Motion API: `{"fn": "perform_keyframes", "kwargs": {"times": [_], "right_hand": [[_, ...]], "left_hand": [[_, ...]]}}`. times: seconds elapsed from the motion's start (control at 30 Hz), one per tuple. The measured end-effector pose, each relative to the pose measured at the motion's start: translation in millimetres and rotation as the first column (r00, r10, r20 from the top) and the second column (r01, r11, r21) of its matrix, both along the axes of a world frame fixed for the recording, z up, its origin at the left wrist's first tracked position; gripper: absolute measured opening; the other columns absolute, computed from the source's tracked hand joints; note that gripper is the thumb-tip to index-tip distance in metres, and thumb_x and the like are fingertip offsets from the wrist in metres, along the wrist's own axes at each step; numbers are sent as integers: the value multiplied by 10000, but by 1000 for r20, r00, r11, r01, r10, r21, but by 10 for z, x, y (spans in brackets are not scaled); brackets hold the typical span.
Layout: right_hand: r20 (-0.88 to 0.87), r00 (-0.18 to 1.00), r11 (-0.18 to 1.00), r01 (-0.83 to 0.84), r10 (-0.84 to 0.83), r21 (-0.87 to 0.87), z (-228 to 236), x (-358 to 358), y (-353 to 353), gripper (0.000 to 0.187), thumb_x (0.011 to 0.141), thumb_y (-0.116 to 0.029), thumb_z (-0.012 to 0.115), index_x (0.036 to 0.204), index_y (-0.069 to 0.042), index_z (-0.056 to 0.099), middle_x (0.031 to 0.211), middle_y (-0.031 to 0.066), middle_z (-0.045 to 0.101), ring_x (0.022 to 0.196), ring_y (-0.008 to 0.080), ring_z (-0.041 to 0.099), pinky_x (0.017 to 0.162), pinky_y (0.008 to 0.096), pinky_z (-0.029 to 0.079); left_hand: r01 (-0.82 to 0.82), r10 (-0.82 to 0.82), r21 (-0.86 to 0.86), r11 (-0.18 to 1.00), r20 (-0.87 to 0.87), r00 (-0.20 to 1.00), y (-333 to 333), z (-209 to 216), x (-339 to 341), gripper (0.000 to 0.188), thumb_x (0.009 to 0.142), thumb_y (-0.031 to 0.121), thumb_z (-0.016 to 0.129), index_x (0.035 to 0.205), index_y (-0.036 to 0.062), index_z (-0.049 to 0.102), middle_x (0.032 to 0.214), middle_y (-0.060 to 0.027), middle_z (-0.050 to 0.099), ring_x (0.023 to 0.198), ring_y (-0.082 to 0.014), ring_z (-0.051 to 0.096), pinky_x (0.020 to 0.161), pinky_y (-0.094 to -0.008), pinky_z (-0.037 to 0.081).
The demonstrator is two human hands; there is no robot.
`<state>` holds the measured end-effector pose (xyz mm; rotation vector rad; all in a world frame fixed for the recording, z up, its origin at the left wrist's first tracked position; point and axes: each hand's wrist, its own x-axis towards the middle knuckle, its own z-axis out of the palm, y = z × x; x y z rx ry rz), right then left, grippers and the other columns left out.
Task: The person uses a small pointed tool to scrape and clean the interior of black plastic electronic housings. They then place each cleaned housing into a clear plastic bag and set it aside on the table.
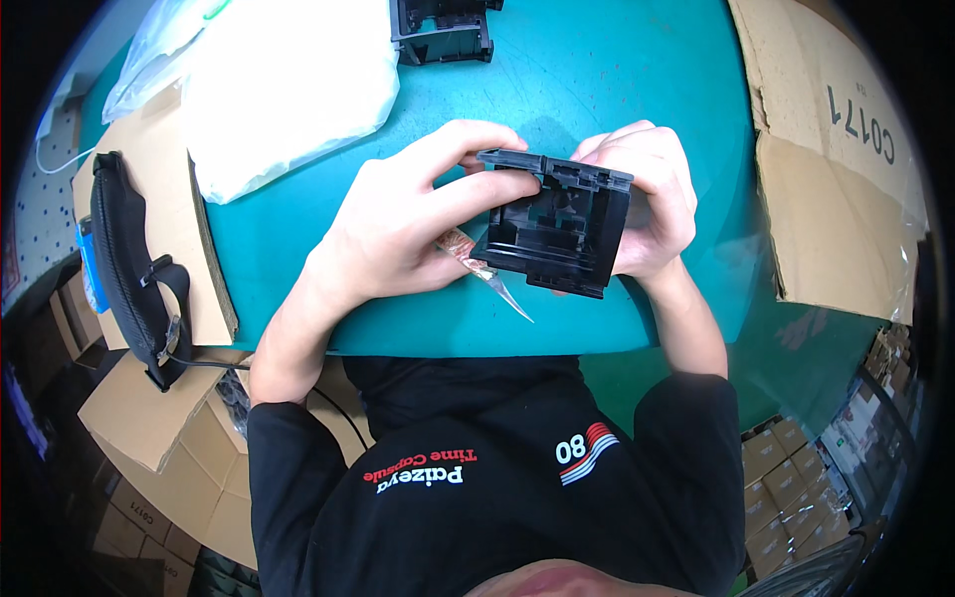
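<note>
A black plastic housing (552,234), box-shaped with an open face and ribs inside, is held up over the near part of the table. My left hand (398,219) grips its left side, with a finger across the upper rim. My right hand (657,194) is closed round its right side; some of those fingertips are hidden behind it. Under my left palm sticks out a pointed metal tool (505,296) with a patterned reddish-wrapped handle, its tip toward me. Whether it is a knife or tweezers I cannot tell.
Another black plastic housing (443,35) lies at the table's far edge. A white plastic bag (288,90) covers the far left. Cardboard boxes stand left (209,249) and right (826,169) of the green table (627,60). A black pouch (129,259) hangs by the left box.
</note>
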<state>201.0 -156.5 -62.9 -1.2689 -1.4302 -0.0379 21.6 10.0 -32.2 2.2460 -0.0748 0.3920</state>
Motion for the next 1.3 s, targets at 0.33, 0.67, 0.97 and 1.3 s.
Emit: {"fn": "perform_keyframes", "kwargs": {"times": [0.33,0.67,0.97,1.3], "right_hand": [[30,1000,1000,-3,3,16,-40,2,-4,743,524,-444,959,1022,14,649,926,94,701,800,244,650,679,336,518],[-85,996,997,-22,28,73,-70,7,-29,644,641,-374,933,1019,43,621,918,131,680,793,256,663,694,340,528],[-49,993,994,-105,105,-9,85,50,32,685,590,-229,931,1118,56,602,1039,177,667,974,316,656,831,401,536],[-207,978,994,20,3,109,-98,57,-142,704,706,-188,888,1224,42,470,1156,245,602,1021,317,633,862,408,530]], "left_hand": [[-11,11,10,1000,1,1000,-17,26,-11,398,647,38,744,1044,38,727,1243,-173,638,986,-299,703,742,-315,579],[72,-57,-59,996,229,972,46,-18,-14,226,768,98,788,852,-33,625,1182,-346,641,736,-230,704,652,-305,584],[77,-34,-132,988,304,952,149,-77,-35,385,792,217,846,931,-13,571,1228,-315,615,784,-221,675,647,-284,546],[-359,306,-353,864,-197,931,31,-44,-86,189,849,123,819,864,18,663,679,-14,638,548,-31,481,498,-194,372]]}}
